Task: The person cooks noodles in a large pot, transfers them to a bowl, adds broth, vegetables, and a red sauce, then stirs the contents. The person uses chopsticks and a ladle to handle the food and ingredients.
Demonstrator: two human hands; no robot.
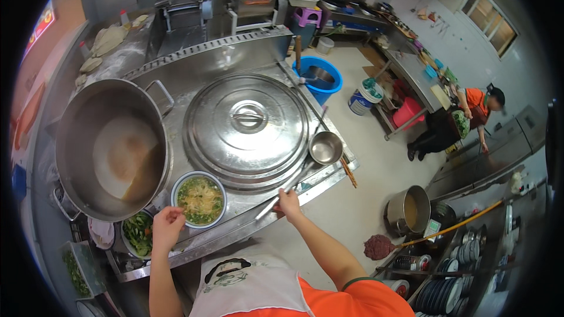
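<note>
My right hand (288,204) is closed around the handle of a long metal ladle (326,147), whose bowl rests near the right edge of the steel stove top, beside a large lidded pot (211,141). At the left rim of a bowl of noodle soup with chopped greens (199,200) is my left hand (168,224), fingers bent together; whether it holds anything is hidden. A tall steel stockpot (110,145) with a little brown liquid stands tilted in view at the left. Below it sit a bowl of leafy greens (138,233) and a bowl with white contents (102,232).
Chopsticks (349,173) jut over the counter's right edge. A blue bucket (317,80) with a ladle, a white bucket (365,97) and a pot (410,210) stand to the right. A mop (380,247) leans there. Another person (467,114) bends by steel cabinets, holding greens.
</note>
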